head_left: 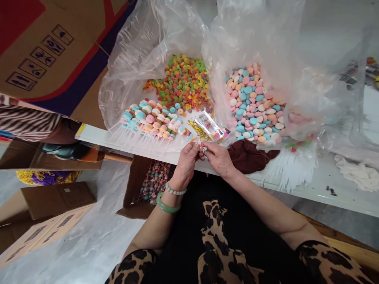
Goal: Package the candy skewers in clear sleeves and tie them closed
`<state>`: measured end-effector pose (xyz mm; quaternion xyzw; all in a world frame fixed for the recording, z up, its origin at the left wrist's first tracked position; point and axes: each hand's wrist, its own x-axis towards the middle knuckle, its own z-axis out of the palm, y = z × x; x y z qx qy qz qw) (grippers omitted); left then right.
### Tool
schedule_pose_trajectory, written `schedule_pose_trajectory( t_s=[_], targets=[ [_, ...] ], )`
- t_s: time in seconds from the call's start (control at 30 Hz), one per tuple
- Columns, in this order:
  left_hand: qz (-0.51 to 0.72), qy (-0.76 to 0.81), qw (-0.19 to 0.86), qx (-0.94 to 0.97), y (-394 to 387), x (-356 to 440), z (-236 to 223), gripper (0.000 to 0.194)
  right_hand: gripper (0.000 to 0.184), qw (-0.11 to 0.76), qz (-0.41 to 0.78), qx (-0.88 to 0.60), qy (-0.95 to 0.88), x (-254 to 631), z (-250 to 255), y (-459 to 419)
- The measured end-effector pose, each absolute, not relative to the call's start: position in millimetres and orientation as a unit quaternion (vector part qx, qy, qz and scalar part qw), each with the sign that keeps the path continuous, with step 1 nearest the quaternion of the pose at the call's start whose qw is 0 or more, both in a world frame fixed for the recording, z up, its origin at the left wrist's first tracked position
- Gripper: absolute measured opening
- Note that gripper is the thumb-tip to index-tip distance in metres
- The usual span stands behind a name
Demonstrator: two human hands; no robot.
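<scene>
Both forearms reach up from the lower edge of the view, elbows apart, wrists converging at the near edge of the white table (96, 136). Left hand (187, 161) angles inward, knuckles up, fingers curled; bead bracelet (175, 191) and green bangle (168, 204) at its wrist. Right hand (219, 159) comes in from the other side, back of the hand up, thumb and forefinger stretched toward the left fingertips.

Fingers of both hands narrow, pinched on a small colourful wrapper (202, 147) — it sits between the two sets of fingertips, mostly hidden by them. Its contents I cannot tell.

Just beyond the fingertips: gold twist ties (197, 129) and printed packets (211, 125), the packets partly over the ties. Farther out, ring sweets (186, 79) heaped on clear plastic. Beyond and left of the left fingers, stacked sweets on sticks (151, 118), stick ends pointing toward the near edge. Beyond and right of the right fingers, pastel oval sweets (251, 102). Right beside the right hand, brown cloth (247, 156), crumpled; past it, loose white sticks (291, 167). Below and left of the left fingers — an open carton (134, 185) of bundled sweets (156, 177).
</scene>
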<state>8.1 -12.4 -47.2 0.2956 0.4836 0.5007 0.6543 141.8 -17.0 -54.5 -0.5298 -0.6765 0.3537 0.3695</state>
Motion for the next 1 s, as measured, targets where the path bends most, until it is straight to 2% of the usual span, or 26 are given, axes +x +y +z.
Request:
schedule_pose_trajectory(
  t_s=[0.17,0.23,0.3,0.43,0.53,0.6,0.7,0.8,0.9,0.97,1.0],
  targets=[
    [0.5,0.474,0.673,0.268,-13,6,-39,0.03,0.037,0.318,0.136,-0.507,-0.789,138,-54,-24],
    [0.511,0.454,0.694,0.227,-12,4,-38,0.032,0.037,0.293,0.094,-0.487,-0.817,135,-53,-29],
    [0.536,0.456,0.678,0.213,-11,3,-39,0.03,0.037,0.286,0.099,-0.461,-0.834,132,-52,-33],
    [0.559,0.467,0.648,0.221,-9,0,-43,0.033,0.021,0.344,0.228,-0.495,-0.764,133,-45,-32],
    [0.564,0.459,0.653,0.212,-9,2,-45,0.03,0.024,0.387,0.395,-0.536,-0.638,131,-36,-22],
    [0.569,0.452,0.655,0.207,-10,6,-44,0.027,0.021,0.4,0.521,-0.5,-0.564,127,-32,-14],
    [0.567,0.437,0.67,0.196,-13,9,-40,0.034,0.021,0.422,0.649,-0.44,-0.455,119,-30,-6],
    [0.513,0.396,0.737,0.191,-16,5,-33,0.037,0.025,0.373,0.771,-0.378,-0.35,120,-33,-3],
    [0.465,0.366,0.784,0.188,-17,-2,-29,0.024,0.029,0.263,0.866,-0.319,-0.283,127,-37,-4],
    [0.452,0.374,0.791,0.172,-17,-7,-31,0.026,0.024,0.243,0.841,-0.351,-0.332,132,-37,-8],
    [0.451,0.383,0.79,0.16,-16,-9,-32,0.029,0.021,0.258,0.792,-0.391,-0.392,134,-36,-12]
  ],
)
